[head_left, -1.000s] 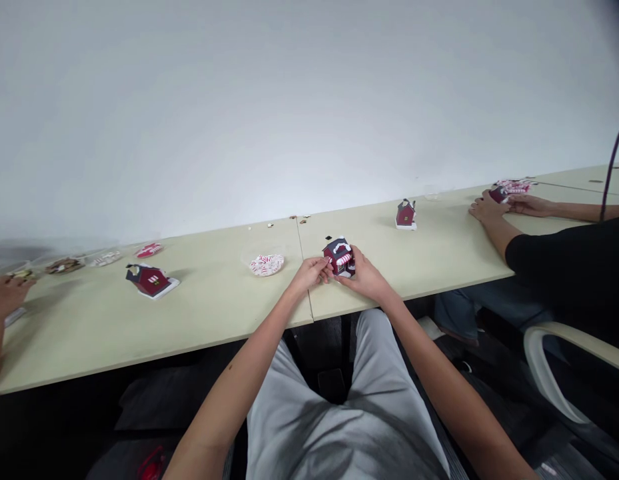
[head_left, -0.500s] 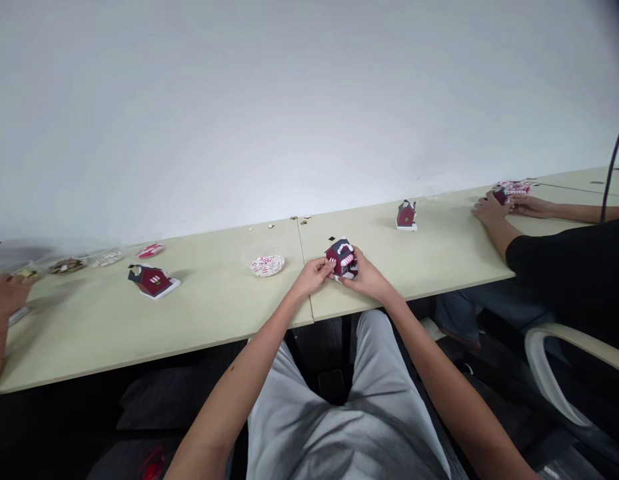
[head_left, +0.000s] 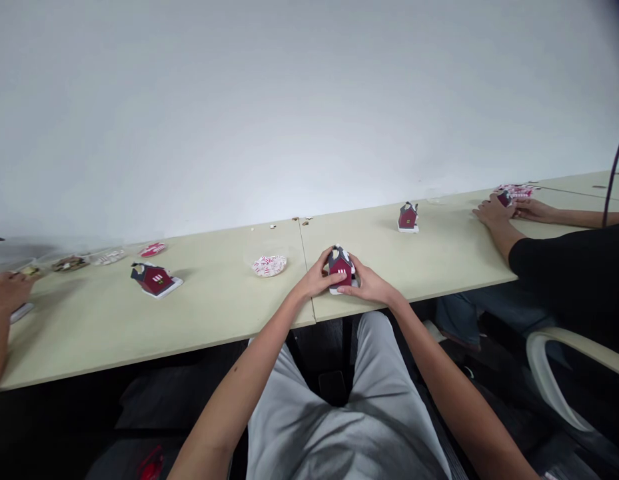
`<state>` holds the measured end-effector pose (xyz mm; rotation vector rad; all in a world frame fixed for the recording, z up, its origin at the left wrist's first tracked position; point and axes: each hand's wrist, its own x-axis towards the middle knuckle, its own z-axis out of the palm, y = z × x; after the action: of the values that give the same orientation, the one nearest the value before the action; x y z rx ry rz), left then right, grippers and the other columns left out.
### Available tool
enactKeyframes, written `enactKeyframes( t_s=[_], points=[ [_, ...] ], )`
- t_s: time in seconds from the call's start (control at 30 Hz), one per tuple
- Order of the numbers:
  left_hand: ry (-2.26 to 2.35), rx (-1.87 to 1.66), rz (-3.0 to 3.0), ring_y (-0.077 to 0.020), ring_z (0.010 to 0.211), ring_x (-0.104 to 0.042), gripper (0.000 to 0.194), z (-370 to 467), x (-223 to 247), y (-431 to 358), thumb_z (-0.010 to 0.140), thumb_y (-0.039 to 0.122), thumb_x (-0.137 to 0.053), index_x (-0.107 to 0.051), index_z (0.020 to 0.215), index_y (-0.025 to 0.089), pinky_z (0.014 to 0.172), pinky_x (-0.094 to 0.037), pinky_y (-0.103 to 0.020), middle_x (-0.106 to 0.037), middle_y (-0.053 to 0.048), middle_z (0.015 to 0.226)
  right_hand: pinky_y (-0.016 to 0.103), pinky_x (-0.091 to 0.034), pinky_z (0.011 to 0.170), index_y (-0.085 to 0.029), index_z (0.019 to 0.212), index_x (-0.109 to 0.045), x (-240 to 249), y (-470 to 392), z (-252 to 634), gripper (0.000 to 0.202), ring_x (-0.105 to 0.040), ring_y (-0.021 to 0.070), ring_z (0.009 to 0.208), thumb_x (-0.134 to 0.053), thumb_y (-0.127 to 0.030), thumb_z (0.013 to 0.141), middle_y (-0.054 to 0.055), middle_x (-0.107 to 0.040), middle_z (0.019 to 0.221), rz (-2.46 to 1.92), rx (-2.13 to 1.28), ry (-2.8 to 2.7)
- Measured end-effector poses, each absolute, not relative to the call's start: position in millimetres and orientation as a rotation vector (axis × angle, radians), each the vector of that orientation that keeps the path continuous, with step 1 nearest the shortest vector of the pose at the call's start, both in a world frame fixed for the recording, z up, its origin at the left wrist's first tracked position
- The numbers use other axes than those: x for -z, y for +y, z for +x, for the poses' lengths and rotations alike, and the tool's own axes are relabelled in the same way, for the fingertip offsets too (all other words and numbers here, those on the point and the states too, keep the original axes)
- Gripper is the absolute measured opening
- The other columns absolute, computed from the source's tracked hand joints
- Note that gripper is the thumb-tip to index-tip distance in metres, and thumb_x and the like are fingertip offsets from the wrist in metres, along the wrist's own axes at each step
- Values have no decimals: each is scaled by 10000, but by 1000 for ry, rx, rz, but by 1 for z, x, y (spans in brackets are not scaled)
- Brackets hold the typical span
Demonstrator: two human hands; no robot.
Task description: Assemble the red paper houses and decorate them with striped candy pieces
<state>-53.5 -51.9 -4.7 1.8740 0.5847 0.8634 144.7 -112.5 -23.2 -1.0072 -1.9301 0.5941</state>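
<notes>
A small model house [head_left: 342,264] with dark red walls, a dark grey roof and a white base stands upright at the table's front edge. My left hand [head_left: 317,277] grips its left side, the thumb lying across the red wall by a striped piece. On the other side my right hand [head_left: 370,283] holds the house and its base, fingers closed around it. The far faces of the house are hidden. Left of my hands sits a clear tray of red-and-white striped pieces [head_left: 270,265].
Two more model houses stand on the table [head_left: 229,313], one at left [head_left: 156,280] and one at right [head_left: 408,217]. Trays of small parts [head_left: 69,263] line the back left. A co-worker's hands [head_left: 494,210] hold a house at far right; another person's hand [head_left: 9,291] is at far left.
The house has been turned, so a red wall with a striped piece now faces me. My left hand has shifted from a fingertip pinch to a grip along its side.
</notes>
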Motion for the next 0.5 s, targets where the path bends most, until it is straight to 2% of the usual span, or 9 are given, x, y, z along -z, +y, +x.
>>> enactKeyframes(
  t_s=[0.2, 0.4, 0.5],
  points=[
    [613, -896, 2006, -269, 1199, -587, 834, -53, 1, -58, 753, 467, -794, -418, 1450, 205, 1045, -479, -404, -555, -132, 1386, 470, -454, 1094, -199, 1585, -225, 25, -111, 148, 1005, -574, 307, 1275, -758, -540, 804, 148, -540, 1444, -1036, -559, -1948],
    [746, -1090, 2038, -264, 1206, -579, 781, -73, -6, -74, 748, 487, -793, -449, 1398, 222, 1061, -464, -393, -575, -107, 1343, 463, -364, 1181, -251, 1517, -417, 25, -114, 150, 612, -483, 265, 1391, -509, -534, 981, 81, -499, 1514, -1025, -472, -1837],
    [919, -1200, 1941, -275, 1210, -586, 817, -116, -2, -83, 724, 506, -804, -434, 1402, 239, 1065, -475, -415, -564, -107, 1355, 468, -387, 1165, -247, 1430, -525, 33, -106, 168, 553, -531, 266, 1344, -517, -550, 967, 85, -567, 1448, -1172, -379, -1753]
  ],
)
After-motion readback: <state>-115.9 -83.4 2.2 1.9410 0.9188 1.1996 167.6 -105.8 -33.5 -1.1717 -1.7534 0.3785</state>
